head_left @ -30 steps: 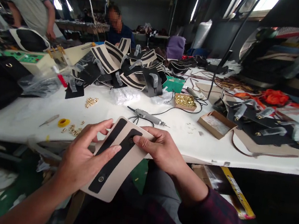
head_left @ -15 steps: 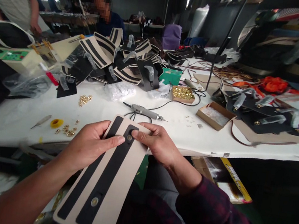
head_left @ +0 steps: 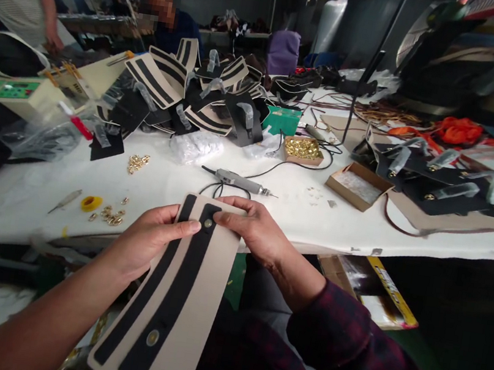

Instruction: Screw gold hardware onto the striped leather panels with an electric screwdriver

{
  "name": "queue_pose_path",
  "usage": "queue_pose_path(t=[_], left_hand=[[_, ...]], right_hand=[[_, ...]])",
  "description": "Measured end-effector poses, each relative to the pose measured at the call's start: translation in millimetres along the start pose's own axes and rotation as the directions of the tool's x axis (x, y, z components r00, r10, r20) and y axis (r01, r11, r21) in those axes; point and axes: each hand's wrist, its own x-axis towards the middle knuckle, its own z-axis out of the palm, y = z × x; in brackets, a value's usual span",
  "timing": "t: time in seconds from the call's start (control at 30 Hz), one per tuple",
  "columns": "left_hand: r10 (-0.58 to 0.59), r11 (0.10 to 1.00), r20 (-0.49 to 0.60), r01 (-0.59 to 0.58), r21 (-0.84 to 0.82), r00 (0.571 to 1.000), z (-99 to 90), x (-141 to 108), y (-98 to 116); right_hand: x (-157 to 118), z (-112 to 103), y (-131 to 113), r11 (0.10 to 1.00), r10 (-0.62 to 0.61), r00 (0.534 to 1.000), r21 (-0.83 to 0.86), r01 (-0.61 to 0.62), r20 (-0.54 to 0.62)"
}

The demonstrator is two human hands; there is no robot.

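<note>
Between my two hands is a beige panel [head_left: 201,289] with two black strips and two round metal fittings on one strip. It hangs tilted over the table's front edge, its far end bent slightly. My left hand [head_left: 151,235] is closed on the panel's left edge, thumb on top beside the upper fitting [head_left: 208,224]. At the far right corner my right hand [head_left: 256,230] pinches the panel, thumb near that same fitting. The lower fitting [head_left: 152,337] lies uncovered. Fingers under the panel are hidden. Just beyond it rests a grey electric screwdriver [head_left: 241,181] with a cable.
Gold rings [head_left: 137,164], a yellow tape roll [head_left: 91,203] and a small pointed tool [head_left: 66,200] lie at left. A box of gold parts [head_left: 302,149] and an open carton [head_left: 357,186] stand right. Striped panels [head_left: 151,81] are heaped behind. Two people are at the back left.
The panel has bent a little along its length and its far end has shifted slightly left with both hands. Both hands keep their hold. The view has moved slightly.
</note>
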Motion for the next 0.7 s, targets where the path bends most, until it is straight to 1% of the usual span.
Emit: queue_pose_path(t=[0.13,0.2,0.27,0.37,0.47,0.5,0.53,0.57,0.63,0.67,0.7], left_hand=[[-0.020,1.000,0.008,0.020,0.023,1.000,-5.0,9.9,-14.7],[-0.017,0.997,0.012,0.016,0.076,1.000,-8.2,16.3,-25.8],[0.002,0.988,0.015,-0.004,0.157,1.000,-12.1,25.7,-39.0],[0.112,0.947,0.000,-0.106,0.305,0.994,-19.1,46.7,-59.9],[0.270,0.864,-0.075,-0.207,0.459,0.960,-24.0,68.9,-76.3],[0.337,0.812,-0.093,-0.239,0.532,0.937,-24.5,74.8,-79.6],[0.417,0.738,-0.089,-0.280,0.614,0.905,-24.4,79.7,-81.7],[0.507,0.638,-0.059,-0.328,0.697,0.860,-23.8,83.6,-82.9],[0.661,0.399,0.067,-0.426,0.812,0.747,-21.7,89.3,-83.5],[0.703,0.296,0.133,-0.457,0.839,0.698,-20.5,91.8,-83.7],[0.725,0.220,0.184,-0.476,0.851,0.664,-19.4,94.3,-84.2]], right_hand=[[12.9,-5.0,16.1,0.999,0.033,0.999,-0.039,-0.034,-0.007],[20.4,-10.0,28.5,0.997,0.056,0.998,-0.050,-0.056,-0.010],[28.8,-16.3,41.1,0.994,0.055,0.998,-0.096,-0.056,-0.018],[43.4,-26.8,55.0,0.971,0.056,0.996,-0.228,-0.071,-0.068],[58.6,-35.8,59.8,0.918,0.060,0.987,-0.381,-0.113,-0.150],[63.3,-38.2,59.8,0.894,0.052,0.984,-0.431,-0.123,-0.172],[67.5,-40.2,59.5,0.866,0.042,0.981,-0.482,-0.130,-0.188],[71.2,-41.7,59.1,0.835,0.029,0.980,-0.534,-0.132,-0.197],[76.7,-43.5,58.6,0.767,-0.001,0.980,-0.629,-0.128,-0.201],[78.4,-43.7,58.6,0.733,-0.015,0.980,-0.669,-0.124,-0.197],[79.5,-43.5,59.0,0.697,-0.032,0.980,-0.707,-0.118,-0.195]])
